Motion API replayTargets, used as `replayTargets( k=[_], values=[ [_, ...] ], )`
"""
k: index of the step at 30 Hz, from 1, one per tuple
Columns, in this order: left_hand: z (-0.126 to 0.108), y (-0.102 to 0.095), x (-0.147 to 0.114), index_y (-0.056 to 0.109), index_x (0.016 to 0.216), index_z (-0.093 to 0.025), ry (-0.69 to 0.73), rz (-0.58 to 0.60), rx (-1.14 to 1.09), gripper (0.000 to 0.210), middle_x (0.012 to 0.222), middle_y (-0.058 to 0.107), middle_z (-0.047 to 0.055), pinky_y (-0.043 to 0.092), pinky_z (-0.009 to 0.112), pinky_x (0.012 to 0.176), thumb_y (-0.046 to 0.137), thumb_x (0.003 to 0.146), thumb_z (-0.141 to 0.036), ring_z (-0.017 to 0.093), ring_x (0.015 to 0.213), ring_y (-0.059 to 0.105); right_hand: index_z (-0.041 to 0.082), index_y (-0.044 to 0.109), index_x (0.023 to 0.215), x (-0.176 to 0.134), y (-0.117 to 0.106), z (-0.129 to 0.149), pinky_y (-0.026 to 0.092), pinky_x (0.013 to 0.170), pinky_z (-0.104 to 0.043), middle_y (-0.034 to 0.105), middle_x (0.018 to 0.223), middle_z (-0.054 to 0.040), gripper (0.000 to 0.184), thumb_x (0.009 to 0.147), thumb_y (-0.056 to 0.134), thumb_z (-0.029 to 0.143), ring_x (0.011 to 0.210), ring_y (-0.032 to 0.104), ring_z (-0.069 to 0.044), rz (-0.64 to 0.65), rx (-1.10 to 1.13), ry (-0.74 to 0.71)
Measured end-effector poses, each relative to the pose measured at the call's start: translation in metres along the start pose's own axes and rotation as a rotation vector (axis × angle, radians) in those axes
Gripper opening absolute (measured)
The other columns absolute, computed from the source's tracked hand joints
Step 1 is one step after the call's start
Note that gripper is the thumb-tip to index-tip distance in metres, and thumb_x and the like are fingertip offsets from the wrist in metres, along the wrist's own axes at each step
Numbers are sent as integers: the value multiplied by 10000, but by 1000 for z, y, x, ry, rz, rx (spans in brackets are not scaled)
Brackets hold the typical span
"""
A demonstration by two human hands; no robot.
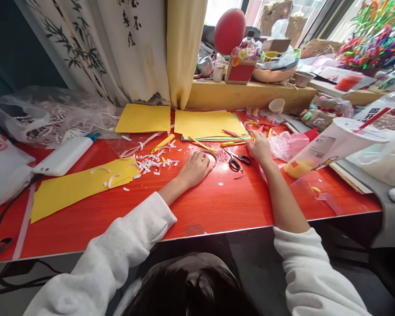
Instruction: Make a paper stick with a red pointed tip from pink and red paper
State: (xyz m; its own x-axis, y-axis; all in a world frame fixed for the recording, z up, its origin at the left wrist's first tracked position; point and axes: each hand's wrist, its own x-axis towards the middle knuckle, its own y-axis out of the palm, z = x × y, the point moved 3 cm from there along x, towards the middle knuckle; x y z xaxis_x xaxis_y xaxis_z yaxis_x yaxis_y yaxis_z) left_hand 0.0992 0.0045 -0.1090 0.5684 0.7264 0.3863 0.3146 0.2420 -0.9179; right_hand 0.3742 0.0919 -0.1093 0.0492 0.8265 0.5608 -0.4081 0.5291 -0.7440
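Observation:
My left hand (195, 169) rests on the red table (197, 210), its fingers bent over a curved pinkish-brown band (213, 156); the fingertips are partly hidden. My right hand (260, 148) reaches toward the back right, with fingers apart beside small red and yellow paper pieces (254, 124). Whether it touches any of them is hard to see. Between my hands lie black-handled scissors (239, 160), blades pointing away, and a patch of small pink bits (221, 156). Behind them is a stack of yellow sheets (207, 123), with a red piece (229, 132) on top.
White paper scraps (148, 164) and yellow strips (85, 184) lie at left, near a white power bank (66, 156). Another yellow sheet (144, 118) is at the back. A tilted drink cup (329, 147) and pink plastic (288, 145) stand right. Crafts crowd the windowsill (217, 94).

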Motion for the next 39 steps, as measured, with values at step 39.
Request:
replayTargets(
  k=[39],
  values=[
    [9, -14, 1, 530, 806, -172, -513, -537, -1387, 258, 676, 523, -32, 401, 175, 537, 528, 871, -421, 52, 540, 469, 220, 631, 820, -47, -21, 170, 513, 677, -268, 626, 809, 1, 85, 798, 647, 300, 750, 588, -129, 283, 952, -76]
  ],
)
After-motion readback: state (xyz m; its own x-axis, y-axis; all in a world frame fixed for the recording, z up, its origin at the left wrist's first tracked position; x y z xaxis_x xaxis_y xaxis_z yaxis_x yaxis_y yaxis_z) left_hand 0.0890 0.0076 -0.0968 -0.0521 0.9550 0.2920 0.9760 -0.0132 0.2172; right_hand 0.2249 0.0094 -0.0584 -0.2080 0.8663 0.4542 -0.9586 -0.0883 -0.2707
